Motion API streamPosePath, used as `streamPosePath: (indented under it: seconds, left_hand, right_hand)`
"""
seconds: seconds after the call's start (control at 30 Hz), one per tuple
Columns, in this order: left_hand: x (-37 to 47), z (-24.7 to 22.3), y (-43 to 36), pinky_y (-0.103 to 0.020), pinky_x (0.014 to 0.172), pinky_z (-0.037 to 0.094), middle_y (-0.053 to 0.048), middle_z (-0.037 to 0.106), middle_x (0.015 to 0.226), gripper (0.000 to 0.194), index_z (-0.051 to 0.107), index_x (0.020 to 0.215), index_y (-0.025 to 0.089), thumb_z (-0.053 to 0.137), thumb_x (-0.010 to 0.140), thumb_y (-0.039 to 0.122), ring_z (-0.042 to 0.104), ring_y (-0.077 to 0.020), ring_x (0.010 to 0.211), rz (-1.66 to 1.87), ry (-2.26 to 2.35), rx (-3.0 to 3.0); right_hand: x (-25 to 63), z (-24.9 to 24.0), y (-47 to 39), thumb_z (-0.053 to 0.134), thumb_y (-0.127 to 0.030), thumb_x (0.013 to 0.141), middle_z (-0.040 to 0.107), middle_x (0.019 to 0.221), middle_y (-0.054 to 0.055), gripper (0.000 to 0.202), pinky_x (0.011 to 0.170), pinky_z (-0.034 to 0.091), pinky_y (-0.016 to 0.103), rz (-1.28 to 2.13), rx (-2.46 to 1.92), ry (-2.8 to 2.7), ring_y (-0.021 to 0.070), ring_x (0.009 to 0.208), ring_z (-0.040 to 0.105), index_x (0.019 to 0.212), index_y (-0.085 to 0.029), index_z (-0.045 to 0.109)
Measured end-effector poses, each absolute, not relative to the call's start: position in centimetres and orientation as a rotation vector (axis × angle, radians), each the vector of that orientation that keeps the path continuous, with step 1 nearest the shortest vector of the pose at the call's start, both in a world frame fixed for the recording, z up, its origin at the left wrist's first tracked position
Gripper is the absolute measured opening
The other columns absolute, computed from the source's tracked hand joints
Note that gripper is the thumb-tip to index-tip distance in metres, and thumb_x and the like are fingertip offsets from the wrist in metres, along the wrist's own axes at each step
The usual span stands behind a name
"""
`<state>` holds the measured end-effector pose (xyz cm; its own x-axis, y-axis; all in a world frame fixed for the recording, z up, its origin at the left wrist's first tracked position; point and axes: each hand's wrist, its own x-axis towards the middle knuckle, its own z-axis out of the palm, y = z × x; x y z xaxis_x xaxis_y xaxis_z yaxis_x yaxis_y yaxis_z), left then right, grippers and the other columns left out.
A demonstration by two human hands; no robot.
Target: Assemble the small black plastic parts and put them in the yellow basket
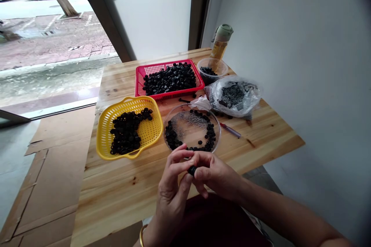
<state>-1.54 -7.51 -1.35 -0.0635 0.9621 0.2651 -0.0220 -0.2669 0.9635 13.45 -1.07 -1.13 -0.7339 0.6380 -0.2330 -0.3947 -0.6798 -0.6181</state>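
Note:
Between my two hands, over the table's near edge, is a small round black part (191, 170). The fingertips and thumb of my left hand (175, 185) pinch it from the left. My right hand (217, 173) closes on it from the right with thumb and forefinger. Fingers cover much of the part, so its exact kind is hidden. Just beyond my fingers lies a clear round tray (216, 144), with black round pieces around its rim and thin metal pins heaped toward its far side.
A yellow basket (150, 133) of black pieces stands left, a red basket (140, 72) of black discs behind. At right are a clear tub (222, 70), a plastic bag (213, 94) of dark parts, a drink bottle (222, 38) and a screwdriver (231, 130) on the wooden table (116, 189).

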Motion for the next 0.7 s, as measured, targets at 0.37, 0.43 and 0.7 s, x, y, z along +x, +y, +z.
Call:
streamPosePath:
  seconds: [0.37, 0.43, 0.7]
  left_hand:
    - [-3.6, -0.8, -7.7, -0.032, 0.104, 0.051, -0.01, 0.064, 0.136, 0.041, 0.06, 0.14, 0.029, 0.056, 0.101, 0.015, 0.064, -0.0215, 0.12, 1.376, 1.341, 1.598]
    - [-4.9, -0.4, -7.5, -0.03, 0.099, 0.053, -0.009, 0.068, 0.126, 0.036, 0.064, 0.133, 0.028, 0.054, 0.102, 0.013, 0.066, -0.0195, 0.113, 1.387, 1.427, 1.621]
    - [-7.7, 1.1, -4.9, -0.026, 0.095, 0.055, -0.005, 0.072, 0.111, 0.029, 0.067, 0.118, 0.024, 0.056, 0.099, 0.006, 0.069, -0.0167, 0.106, 1.366, 1.511, 1.988]
  right_hand:
    - [17.4, 0.4, 0.1, 0.076, -0.037, 0.088, 0.049, 0.061, -0.008, 0.024, 0.04, 0.029, 0.015, 1.969, -0.853, -1.133, 0.0023, 0.042, 0.036, 0.086, -0.017, 0.063]
    - [17.4, 1.7, 3.2, 0.075, -0.039, 0.09, 0.048, 0.061, -0.008, 0.024, 0.04, 0.028, 0.015, 1.773, -0.926, -1.242, 0.0034, 0.043, 0.036, 0.089, -0.018, 0.064]
    - [11.2, 6.7, 22.7, 0.072, -0.015, 0.088, 0.076, 0.085, 0.006, 0.025, 0.059, 0.049, 0.022, 0.849, -1.226, -2.012, 0.0118, 0.063, 0.062, 0.112, -0.008, 0.073]
